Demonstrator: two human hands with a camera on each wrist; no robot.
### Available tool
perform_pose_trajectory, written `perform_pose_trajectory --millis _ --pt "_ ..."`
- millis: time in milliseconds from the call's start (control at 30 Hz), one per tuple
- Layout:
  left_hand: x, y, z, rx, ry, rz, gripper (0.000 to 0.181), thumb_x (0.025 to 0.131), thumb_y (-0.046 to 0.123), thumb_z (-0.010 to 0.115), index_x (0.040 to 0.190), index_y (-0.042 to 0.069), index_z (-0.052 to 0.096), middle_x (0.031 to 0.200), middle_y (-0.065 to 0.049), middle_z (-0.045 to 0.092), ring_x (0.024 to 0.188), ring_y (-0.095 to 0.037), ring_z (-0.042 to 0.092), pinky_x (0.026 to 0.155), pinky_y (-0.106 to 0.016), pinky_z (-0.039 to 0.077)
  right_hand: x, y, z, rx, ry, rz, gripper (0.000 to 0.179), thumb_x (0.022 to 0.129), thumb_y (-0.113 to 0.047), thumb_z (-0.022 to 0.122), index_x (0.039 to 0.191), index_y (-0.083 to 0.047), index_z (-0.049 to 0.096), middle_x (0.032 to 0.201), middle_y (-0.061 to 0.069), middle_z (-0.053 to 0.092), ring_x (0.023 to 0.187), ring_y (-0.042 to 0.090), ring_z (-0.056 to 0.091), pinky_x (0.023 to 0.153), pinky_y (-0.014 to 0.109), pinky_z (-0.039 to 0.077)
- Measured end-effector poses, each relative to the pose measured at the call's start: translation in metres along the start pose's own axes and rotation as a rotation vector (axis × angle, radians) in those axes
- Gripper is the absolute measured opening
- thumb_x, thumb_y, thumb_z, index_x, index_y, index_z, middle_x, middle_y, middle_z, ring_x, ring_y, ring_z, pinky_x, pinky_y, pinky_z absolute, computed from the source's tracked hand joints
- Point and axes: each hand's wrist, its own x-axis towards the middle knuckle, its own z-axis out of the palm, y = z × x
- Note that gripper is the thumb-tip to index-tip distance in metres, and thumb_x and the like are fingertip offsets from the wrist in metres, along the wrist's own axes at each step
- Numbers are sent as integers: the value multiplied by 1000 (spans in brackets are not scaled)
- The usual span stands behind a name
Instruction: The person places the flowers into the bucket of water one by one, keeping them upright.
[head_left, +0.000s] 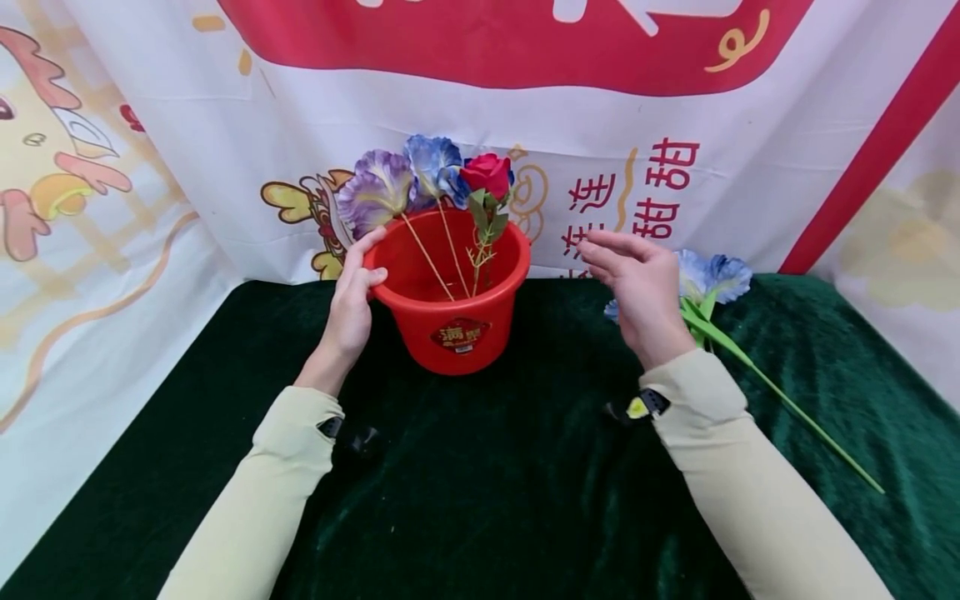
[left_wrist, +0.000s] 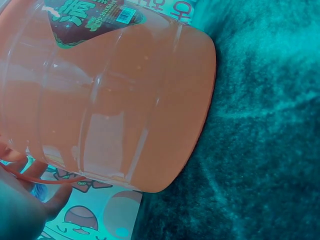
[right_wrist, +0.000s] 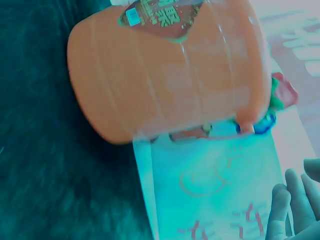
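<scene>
The left hand (head_left: 348,304) grips the rim of the red bucket (head_left: 450,342) at nine o'clock; its fingers seem to reach the handle (left_wrist: 50,179) too, though the wrist view is murky there. The right hand (head_left: 642,296) holds nothing, fingers fairly straight, well apart at the bucket's three o'clock. The bucket stands upright on the green cloth (head_left: 480,483). In it lean a purple flower (head_left: 375,190) toward eleven, a blue flower (head_left: 432,162) toward twelve and a red rose (head_left: 487,173) toward one. Beyond the right hand lies another blue flower (head_left: 716,277), stem toward four.
</scene>
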Motion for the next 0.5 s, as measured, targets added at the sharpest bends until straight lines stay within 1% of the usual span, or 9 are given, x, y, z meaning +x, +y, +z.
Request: perform_pose_trajectory --millis 67,167,233,367,433,500 --pt "1 0 1 -6 -4 0 63 102 10 29 165 9 26 172 -7 28 155 -29 32 133 -54 23 -4 3 -17 30 9 17 20 91 -17 83 110 -13 83 114 -2 75 98 10 73 84 21 62" --pt "2 -1 3 -15 -7 2 63 102 10 29 165 9 27 172 -8 28 155 -30 32 133 -53 24 -8 7 -40 78 25 42 21 89 -14 85 109 -11 83 114 -3 76 95 9 74 81 19 62" --pt "2 -1 4 -21 -13 4 63 102 9 28 165 9 27 172 -8 28 154 -31 33 132 -52 25 -10 9 -52 93 27 51 21 88 -13 85 109 -10 83 110 -5 78 92 8 76 81 19 62" --pt "1 -1 3 -11 -8 13 63 102 9 27 165 8 28 171 -9 30 152 -30 35 129 -48 30 -10 13 -66 97 -14 57 16 90 -10 83 106 -12 83 97 -5 83 88 8 79 80 20 63" --pt "1 -1 2 -4 0 18 63 102 9 27 165 7 28 171 -10 31 150 -30 36 127 -47 31 -10 13 -69 84 -46 59 14 92 -10 81 105 -13 82 95 -6 84 87 8 79 80 20 63" --pt "1 -2 2 2 0 15 63 102 9 26 165 7 28 170 -10 31 150 -29 37 127 -47 31 -10 13 -72 60 -63 62 13 92 -13 81 105 -15 82 94 -6 84 87 8 80 81 21 63"
